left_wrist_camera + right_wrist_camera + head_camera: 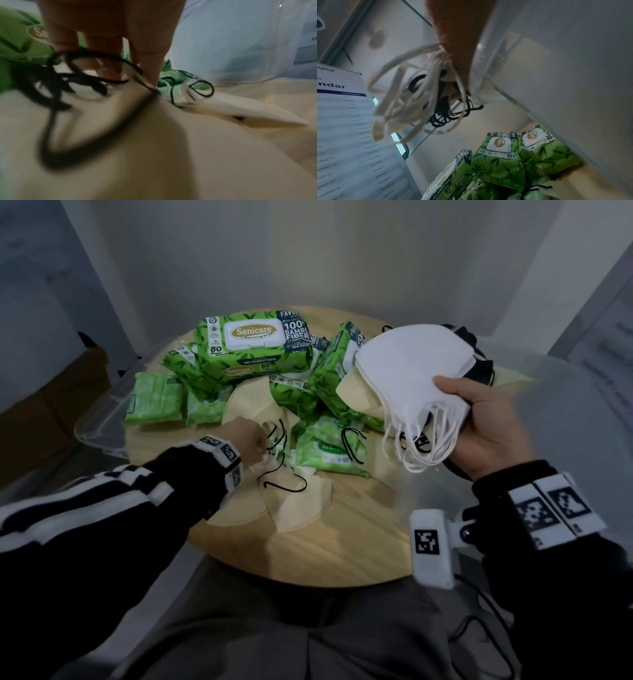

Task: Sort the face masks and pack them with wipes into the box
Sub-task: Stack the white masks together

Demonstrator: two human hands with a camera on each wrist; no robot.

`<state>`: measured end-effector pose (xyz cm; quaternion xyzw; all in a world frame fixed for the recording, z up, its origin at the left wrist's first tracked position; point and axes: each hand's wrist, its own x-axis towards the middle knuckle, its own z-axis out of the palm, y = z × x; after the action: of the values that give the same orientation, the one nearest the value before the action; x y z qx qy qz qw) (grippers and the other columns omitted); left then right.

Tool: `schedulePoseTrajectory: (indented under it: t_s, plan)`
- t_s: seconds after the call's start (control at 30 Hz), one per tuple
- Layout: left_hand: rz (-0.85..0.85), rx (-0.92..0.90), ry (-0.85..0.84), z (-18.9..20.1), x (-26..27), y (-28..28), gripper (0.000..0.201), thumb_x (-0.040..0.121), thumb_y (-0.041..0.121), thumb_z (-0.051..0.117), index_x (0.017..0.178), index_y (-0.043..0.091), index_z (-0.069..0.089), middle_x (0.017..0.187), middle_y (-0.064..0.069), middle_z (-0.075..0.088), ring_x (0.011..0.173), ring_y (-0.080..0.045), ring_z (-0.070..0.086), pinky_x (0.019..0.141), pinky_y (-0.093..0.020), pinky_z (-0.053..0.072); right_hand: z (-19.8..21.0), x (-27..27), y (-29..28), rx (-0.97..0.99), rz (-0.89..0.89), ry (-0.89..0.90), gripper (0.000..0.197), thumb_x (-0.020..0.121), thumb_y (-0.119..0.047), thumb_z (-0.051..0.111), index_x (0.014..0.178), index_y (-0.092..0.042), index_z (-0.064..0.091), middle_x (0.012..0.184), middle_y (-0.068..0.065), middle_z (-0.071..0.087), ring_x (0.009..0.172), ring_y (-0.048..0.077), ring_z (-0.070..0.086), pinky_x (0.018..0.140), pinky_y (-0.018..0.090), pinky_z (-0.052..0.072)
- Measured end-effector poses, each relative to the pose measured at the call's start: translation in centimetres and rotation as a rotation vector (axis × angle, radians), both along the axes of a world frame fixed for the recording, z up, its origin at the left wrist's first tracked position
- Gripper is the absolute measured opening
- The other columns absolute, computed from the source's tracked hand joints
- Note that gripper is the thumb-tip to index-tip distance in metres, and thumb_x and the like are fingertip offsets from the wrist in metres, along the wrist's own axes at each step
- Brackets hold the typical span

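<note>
- Left hand [245,436], at about 8 o'clock on the round tabletop [308,549], has its fingers [150,63] curled down, pinching a beige mask [291,501] by its edge among black ear loops [77,75].
- More beige masks lie loose at the tabletop's centre, one [248,402] propped against the wipes.
- Wipes packs [253,347] are heaped from 10 to 1 o'clock, with smaller packs [154,402] at 9 o'clock and [329,450] near the centre; none looks packed yet.
- Right hand [486,422], at 3 o'clock, is clamped on a stack of white masks [411,364], with beige and black ones tucked behind, white loops [399,102] dangling.
- A clear box [565,412] seems to stand at right; its contents can't be made out.
- Judgement: sorting is partway along, with the beige masks left to gather and all packing still ahead.
</note>
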<state>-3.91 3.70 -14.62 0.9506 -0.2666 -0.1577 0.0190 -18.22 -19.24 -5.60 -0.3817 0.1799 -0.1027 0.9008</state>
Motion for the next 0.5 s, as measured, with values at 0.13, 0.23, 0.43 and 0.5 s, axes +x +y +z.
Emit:
schedulePoseTrajectory:
  t_s: [0.13,0.23,0.43,0.5]
  plan:
    - [0.103,-0.338,-0.017,2.9,1.0,1.8,0.012,0.081,0.016,0.068,0.091,0.010,0.073,0.092,-0.007,0.070,0.081,-0.017,0.058,0.071,-0.021,0.038,0.2,-0.5,0.0,0.001,0.002,0.001,0.106,0.038,-0.001,0.083,0.137,0.000,0.045,0.130,0.019,0.058,0.116,0.037,0.058,0.090,0.055,0.049]
    - [0.129,-0.501,-0.044,5.9,1.6,2.9,0.007,0.081,0.012,0.068,0.087,0.012,0.072,0.078,0.001,0.063,0.076,-0.011,0.053,0.065,-0.017,0.036,0.6,-0.9,0.3,-0.005,0.001,0.001,0.107,0.038,-0.001,0.083,0.137,0.000,0.044,0.129,0.020,0.058,0.115,0.036,0.059,0.085,0.052,0.053]
    - [0.198,-0.684,0.014,8.2,2.2,3.1,0.025,0.075,0.000,0.066,0.071,0.023,0.060,0.067,0.009,0.059,0.056,0.002,0.053,0.052,-0.001,0.037,1.1,-1.6,0.5,0.006,0.001,-0.014,0.111,0.033,0.000,0.086,0.136,0.000,0.045,0.129,0.020,0.058,0.115,0.036,0.059,0.083,0.052,0.054]
    - [0.228,-0.751,0.082,8.0,2.3,2.9,0.031,0.074,-0.005,0.064,0.069,0.025,0.059,0.068,0.006,0.060,0.055,0.001,0.055,0.061,-0.008,0.046,1.3,-1.6,0.5,0.002,-0.004,-0.019,0.114,0.031,0.000,0.087,0.136,0.000,0.045,0.129,0.019,0.058,0.115,0.036,0.059,0.084,0.053,0.053]
